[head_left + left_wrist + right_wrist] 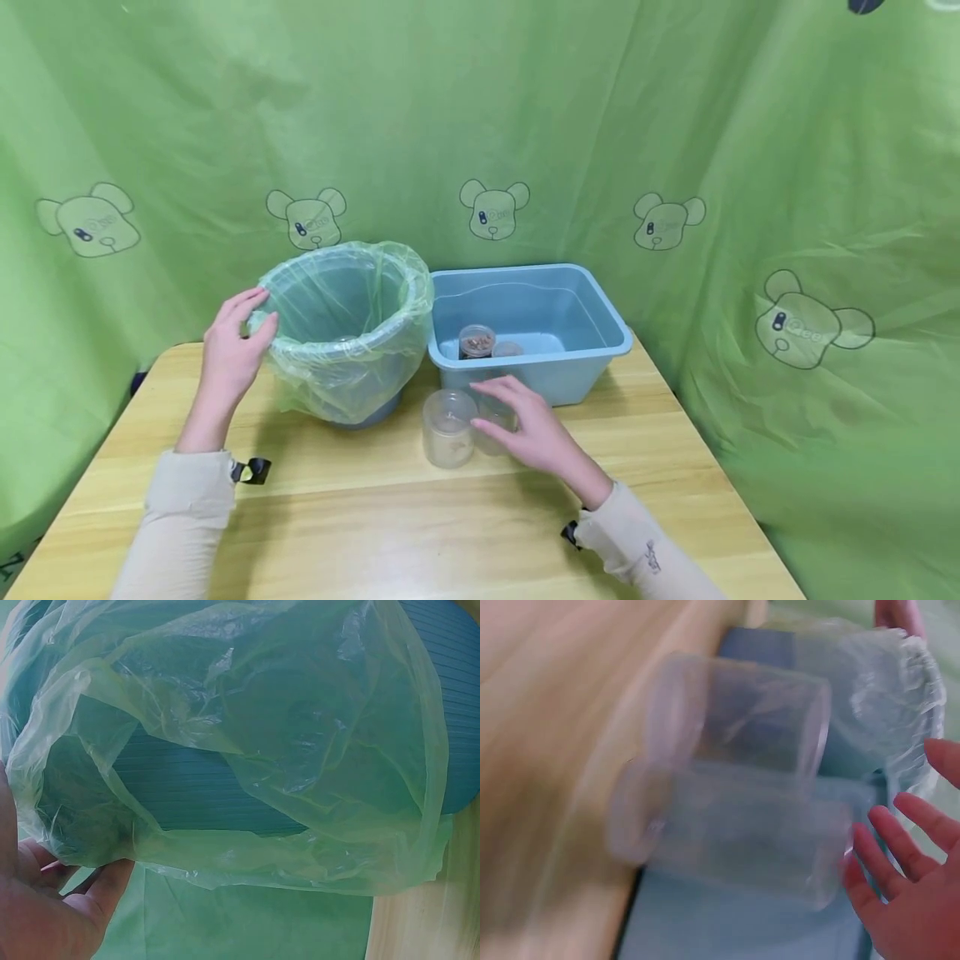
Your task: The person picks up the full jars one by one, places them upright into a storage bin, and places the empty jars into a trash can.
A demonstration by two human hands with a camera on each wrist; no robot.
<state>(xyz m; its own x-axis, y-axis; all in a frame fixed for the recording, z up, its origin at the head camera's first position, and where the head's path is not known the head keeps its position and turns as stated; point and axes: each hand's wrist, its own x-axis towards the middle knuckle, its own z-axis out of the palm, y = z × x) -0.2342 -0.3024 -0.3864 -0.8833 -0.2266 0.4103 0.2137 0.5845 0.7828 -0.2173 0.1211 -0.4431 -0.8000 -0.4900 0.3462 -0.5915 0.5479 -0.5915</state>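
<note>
A blue trash bin [367,408] lined with a thin green trash bag [352,375] stands left of centre. My left hand [232,342] is at its left rim, thumb and fingertips holding the bag's folded-over edge; in the left wrist view the left hand [60,907] shows under the liner. Two clear plastic jars stand side by side on the table: the left jar [448,442] and the right jar [491,429], which my right hand partly covers. With fingers extended and spread, my right hand [536,429] is beside the right jar, its fingertips [859,844] close to it; contact is unclear.
Behind the jars is a blue rectangular basin [577,367]. Inside it are a small clear container with brown bits [477,343] and another clear piece [507,348]. Green curtains [570,125] surround the wooden table [360,533] at the back and sides.
</note>
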